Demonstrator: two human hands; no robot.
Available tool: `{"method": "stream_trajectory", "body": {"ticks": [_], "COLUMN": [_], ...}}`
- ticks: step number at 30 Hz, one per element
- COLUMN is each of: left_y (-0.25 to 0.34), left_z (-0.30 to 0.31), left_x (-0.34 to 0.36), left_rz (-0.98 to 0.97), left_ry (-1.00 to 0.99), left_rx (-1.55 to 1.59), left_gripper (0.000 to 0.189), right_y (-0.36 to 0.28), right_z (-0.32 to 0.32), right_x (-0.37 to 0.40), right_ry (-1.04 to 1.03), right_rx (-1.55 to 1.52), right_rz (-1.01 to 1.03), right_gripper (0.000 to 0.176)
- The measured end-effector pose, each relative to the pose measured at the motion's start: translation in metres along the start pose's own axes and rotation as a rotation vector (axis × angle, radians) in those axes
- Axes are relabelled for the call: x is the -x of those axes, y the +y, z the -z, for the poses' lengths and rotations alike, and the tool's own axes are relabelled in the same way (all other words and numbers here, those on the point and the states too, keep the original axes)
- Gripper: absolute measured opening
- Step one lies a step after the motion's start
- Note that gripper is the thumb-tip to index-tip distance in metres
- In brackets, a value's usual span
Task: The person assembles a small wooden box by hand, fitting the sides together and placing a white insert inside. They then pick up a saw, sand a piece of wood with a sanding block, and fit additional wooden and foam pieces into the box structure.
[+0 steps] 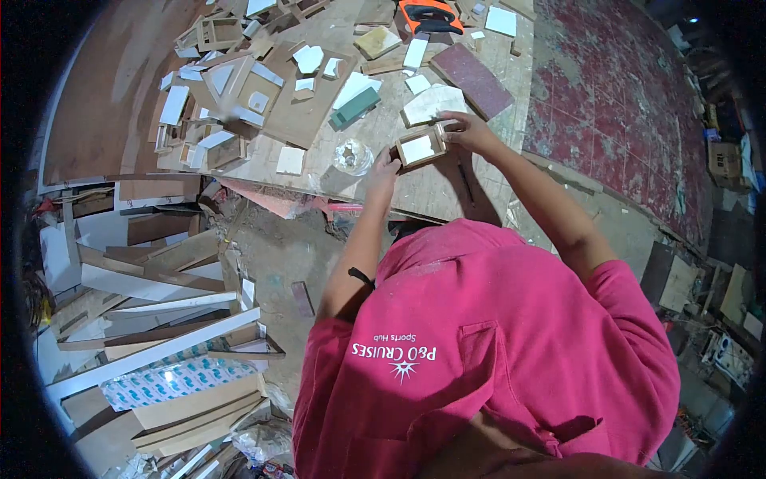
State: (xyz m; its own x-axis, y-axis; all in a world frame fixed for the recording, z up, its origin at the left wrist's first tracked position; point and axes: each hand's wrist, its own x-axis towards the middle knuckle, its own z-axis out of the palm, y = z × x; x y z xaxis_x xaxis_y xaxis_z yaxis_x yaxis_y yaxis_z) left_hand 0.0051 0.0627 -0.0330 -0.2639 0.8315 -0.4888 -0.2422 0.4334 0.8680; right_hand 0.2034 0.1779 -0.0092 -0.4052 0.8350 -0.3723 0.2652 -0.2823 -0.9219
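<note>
A small open wooden box [432, 157] with a white bottom panel [416, 149] is held tilted just above the near edge of the worktable. My left hand [384, 169] grips its left side, fingers closed on the frame. On the opposite side, my right hand [469, 134] pinches the top right corner of the box. Just beyond lies an irregular pale wood piece [433, 104], close to the right fingers. A clear container [353, 157] stands left of my left hand; its contents are too small to tell. A dark thin stick-like item [465, 182] lies right of the box.
Wooden frames and white offcuts [231, 88] crowd the table's left side. A green block [354, 109], a maroon board [472, 80] and an orange-handled saw [431, 16] lie farther back. Long scrap boards [159, 351] are piled on the floor at left.
</note>
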Motion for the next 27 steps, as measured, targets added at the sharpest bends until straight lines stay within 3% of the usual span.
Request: {"method": "stream_trajectory", "body": {"ticks": [2, 5, 8, 10, 12, 16, 18, 21, 25, 27], "left_y": [-0.011, -0.003, 0.008, 0.005, 0.001, -0.015, -0.025, -0.025, -0.016, -0.015], "left_z": [0.007, 0.008, 0.002, -0.001, -0.005, -0.013, -0.016, -0.018, -0.021, -0.022], "left_x": [-0.002, 0.011, 0.029, 0.037, 0.045, 0.049, 0.043, 0.042, 0.044, 0.041], "left_rz": [0.000, -0.006, -0.014, -0.013, -0.106, -0.190, -0.318, -0.324, -0.168, -0.131], "left_ry": [-0.071, -0.137, -0.058, 0.024, 0.028, 0.008, 0.060, 0.101, 0.088, 0.134], "left_rx": [0.085, 0.200, 0.251, 0.270, 0.227, 0.292, 0.069, 0.059, 0.197, 0.159], "left_gripper": [0.049, 0.053, 0.052, 0.050, 0.044, 0.040, 0.036, 0.033, 0.031, 0.028], "right_y": [0.000, 0.002, 0.002, 0.005, 0.013, 0.032, 0.035, 0.026, 0.012, 0.011], "right_z": [-0.002, -0.002, -0.005, -0.007, -0.007, 0.000, 0.002, 0.003, 0.000, -0.002], "right_x": [-0.001, 0.007, 0.024, 0.030, 0.034, 0.039, 0.044, 0.047, 0.042, 0.037], "right_ry": [-0.055, -0.118, -0.090, -0.099, -0.123, -0.085, -0.100, -0.100, -0.012, 0.051], "right_rx": [0.181, -0.231, -0.160, -0.208, -0.406, -0.268, -0.211, -0.281, -0.282, -0.075], "right_rz": [0.015, -0.069, 0.108, 0.073, 0.191, 0.209, 0.184, 0.154, 0.026, -0.019], "right_gripper": [0.034, 0.032, 0.032, 0.037, 0.044, 0.048, 0.045, 0.039, 0.031, 0.025]}}
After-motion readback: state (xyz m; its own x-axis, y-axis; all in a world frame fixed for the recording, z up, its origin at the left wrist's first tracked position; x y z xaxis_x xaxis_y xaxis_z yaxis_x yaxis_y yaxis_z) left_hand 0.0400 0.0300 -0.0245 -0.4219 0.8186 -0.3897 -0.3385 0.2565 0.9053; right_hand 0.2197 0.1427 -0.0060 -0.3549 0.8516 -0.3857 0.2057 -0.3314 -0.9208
